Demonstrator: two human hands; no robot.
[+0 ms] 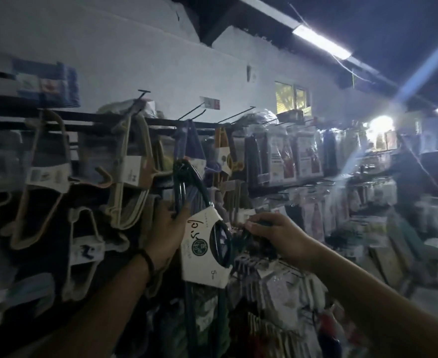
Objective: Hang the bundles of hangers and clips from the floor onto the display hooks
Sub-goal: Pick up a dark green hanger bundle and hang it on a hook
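A bundle of dark green hangers (187, 187) wrapped in a white paper sleeve (202, 254) is raised against the display wall. My left hand (167, 228) grips the bundle just above the sleeve. My right hand (274, 233) pinches something small and dark beside a display hook's white tag (245, 215); what it holds is too dark to tell. Black empty hooks (234, 115) stick out from the top rail above.
Beige and cream hanger bundles (127, 171) hang to the left, purple hangers (194, 143) and an orange bundle (224, 151) hang behind. Packaged goods in plastic (285, 156) fill the rack to the right. Clip packs (272, 288) hang below my right hand.
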